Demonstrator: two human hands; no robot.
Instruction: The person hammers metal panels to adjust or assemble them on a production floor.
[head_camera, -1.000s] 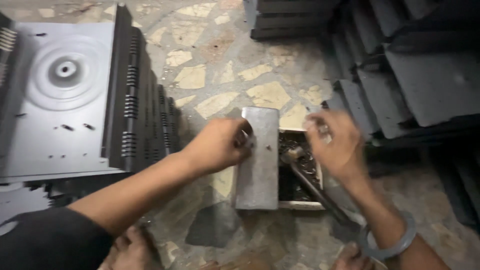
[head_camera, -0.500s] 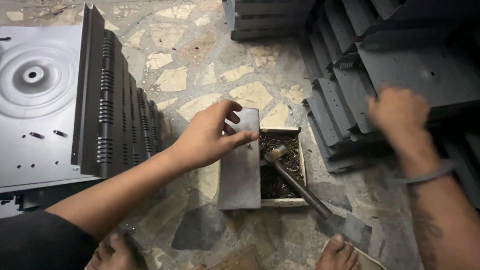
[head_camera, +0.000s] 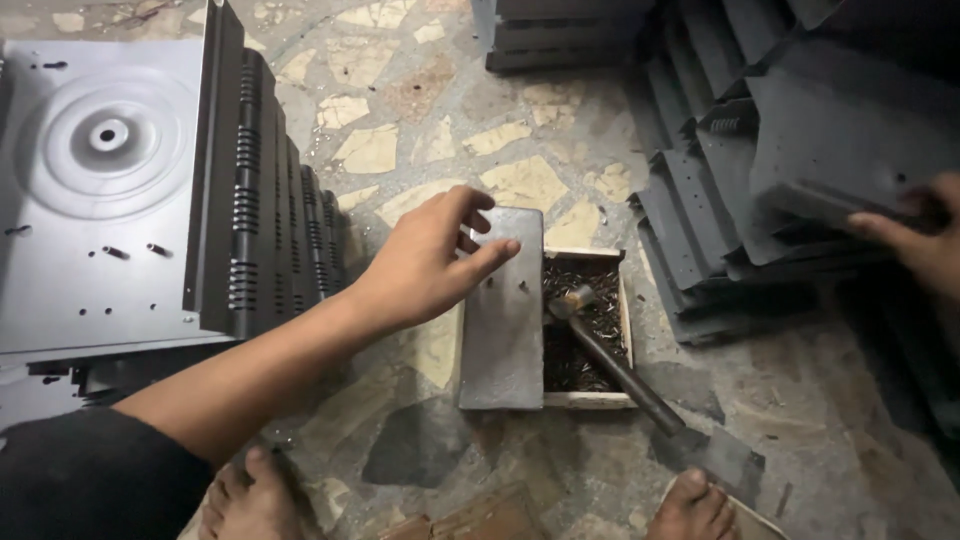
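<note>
Dark grey sheet-metal panels (head_camera: 840, 160), bent at the edges and leaning in an overlapping stack, fill the floor's top right corner; the right hand (head_camera: 925, 245) closes its fingers over the lower edge of the topmost one, apparently to lift it off the stack. Along the floor's left edge stands a second row of black slotted metal panels (head_camera: 260, 200), set on edge so they stay upright together, with a flat grey panel bearing a pressed circular boss (head_camera: 100, 150) lying beside them. The stone-patch mosaic floor (head_camera: 400, 120) carries everything. Near its bottom middle sits a shallow wooden tray of small dark screws (head_camera: 590, 325). A thick rectangular steel block (head_camera: 503, 310) rests over the tray's left side, and the left hand (head_camera: 425, 265) lies open on it, fingers spread, steadying it. A metal-handled hammer (head_camera: 610, 360) lies with its head in the tray, handle pointing to the lower right.
</note>
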